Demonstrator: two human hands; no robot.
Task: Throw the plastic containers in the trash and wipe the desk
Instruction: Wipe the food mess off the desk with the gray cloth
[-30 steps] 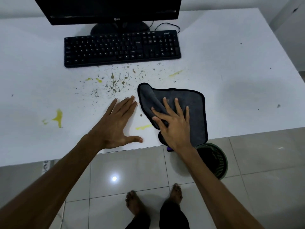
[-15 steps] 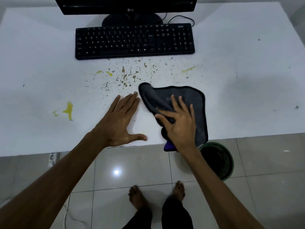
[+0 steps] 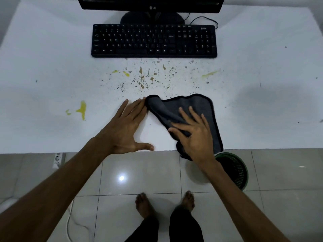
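1. On the white desk (image 3: 52, 49), near its front edge, a dark grey cloth (image 3: 197, 105) with black trim lay rumpled, its near corner hanging a little over the edge.
2. The right hand (image 3: 195, 135) lay on top of the cloth with fingers spread and fairly straight, pressing it down rather than gripping it; the thumb reached across a raised fold.
3. The left hand (image 3: 125, 126) rested flat on the bare desk just beside the cloth, fingers straight and together, thumb stretched out along the desk's front edge. Its fingertips touched the cloth's far left corner.
4. Beyond both hands, brown specks and crumbs (image 3: 146, 77) were scattered over the desk between the cloth and a black keyboard (image 3: 153, 41).
5. Yellow smears marked the surface too: a larger one (image 3: 82, 109) well left of the left hand, small ones (image 3: 125, 73) among the specks, and a thin streak (image 3: 209, 73) to the right.
6. Behind the keyboard stood a black monitor (image 3: 150, 4) on its base.
7. On the tiled floor (image 3: 139, 172) under the desk's front edge, just right of the right forearm, stood a green mesh trash basket (image 3: 239, 172); its contents could not be made out.
8. No plastic containers could be made out on the desk.
9. The person's bare feet (image 3: 145, 205) stood on the tiles below, and a white power strip (image 3: 57, 159) lay at the left.
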